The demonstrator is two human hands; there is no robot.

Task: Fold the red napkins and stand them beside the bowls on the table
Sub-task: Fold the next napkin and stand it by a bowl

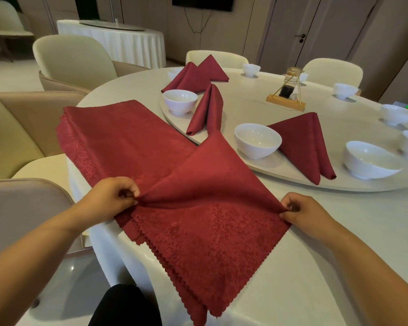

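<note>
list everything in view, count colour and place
flat napkins: one stack, red, near-left table edge
top napkin: one, red, half folded over the stack
folded napkins: at least three, red, standing beside bowls
bowls: about nine, white, round the table
table: one, white, centre
turntable: one, white, on the table
sauce bottle: one, dark, on wooden stand mid-table
chairs: at least five, cream, around the table
second table: one, white skirt, back left
left hand: one, pinches top napkin's left corner
right hand: one, pinches its right corner
</note>
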